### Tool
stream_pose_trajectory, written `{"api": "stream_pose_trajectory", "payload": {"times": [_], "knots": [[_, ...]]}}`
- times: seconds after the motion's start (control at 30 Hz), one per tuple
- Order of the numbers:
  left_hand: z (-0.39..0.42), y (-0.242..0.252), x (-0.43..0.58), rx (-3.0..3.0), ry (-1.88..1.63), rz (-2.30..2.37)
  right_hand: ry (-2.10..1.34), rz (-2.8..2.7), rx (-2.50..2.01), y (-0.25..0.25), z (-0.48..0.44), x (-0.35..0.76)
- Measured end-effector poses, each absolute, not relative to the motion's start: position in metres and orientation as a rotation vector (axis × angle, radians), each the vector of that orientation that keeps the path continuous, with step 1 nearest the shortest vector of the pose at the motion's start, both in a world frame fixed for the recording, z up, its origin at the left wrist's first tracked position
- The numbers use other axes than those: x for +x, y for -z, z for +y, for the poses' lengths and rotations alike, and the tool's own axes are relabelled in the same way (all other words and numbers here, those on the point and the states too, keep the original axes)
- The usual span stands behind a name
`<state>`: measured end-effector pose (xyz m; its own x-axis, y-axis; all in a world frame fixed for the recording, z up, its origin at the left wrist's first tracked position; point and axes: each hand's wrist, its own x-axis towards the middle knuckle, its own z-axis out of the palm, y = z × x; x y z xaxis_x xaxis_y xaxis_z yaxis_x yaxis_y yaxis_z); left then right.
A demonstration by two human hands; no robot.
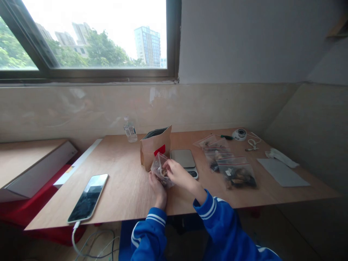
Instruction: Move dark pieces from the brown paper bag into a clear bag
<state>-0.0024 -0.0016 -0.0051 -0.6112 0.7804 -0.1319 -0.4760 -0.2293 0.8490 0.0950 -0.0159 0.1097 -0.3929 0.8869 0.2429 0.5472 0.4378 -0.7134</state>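
My left hand [158, 190] and my right hand [178, 174] both grip a small clear zip bag [160, 166] with brownish pieces inside, held just above the wooden table [127, 185] near its front edge. The left hand holds the bag from below, while the right hand's fingers pinch it at its upper right side. Directly behind the bag stands an open brown paper pouch [154, 146] with a red label. A small digital scale [185, 160] lies flat right of the pouch, close to my right hand.
Several filled clear zip bags [233, 170] lie to the right. A phone [89, 197] on a white cable lies at front left. A small bottle [130, 130] stands at the back. A grey sheet [282, 173], white cloth and small gadget [240, 134] sit far right.
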Motion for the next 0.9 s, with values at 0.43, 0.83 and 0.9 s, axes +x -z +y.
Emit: {"api": "stream_pose_trajectory", "payload": {"times": [0.43,0.83,0.9], "knots": [[-0.01,0.0,0.002,0.616,-1.947,1.267,-0.74,-2.554,-1.14,-0.103,0.003,0.094],[-0.016,-0.007,0.004,0.572,-1.946,1.311,-1.019,-2.789,-1.139,-0.122,0.017,0.088],[-0.015,-0.005,0.003,0.525,-1.944,1.347,-1.007,-2.825,-1.216,-0.126,0.019,0.088]]}}
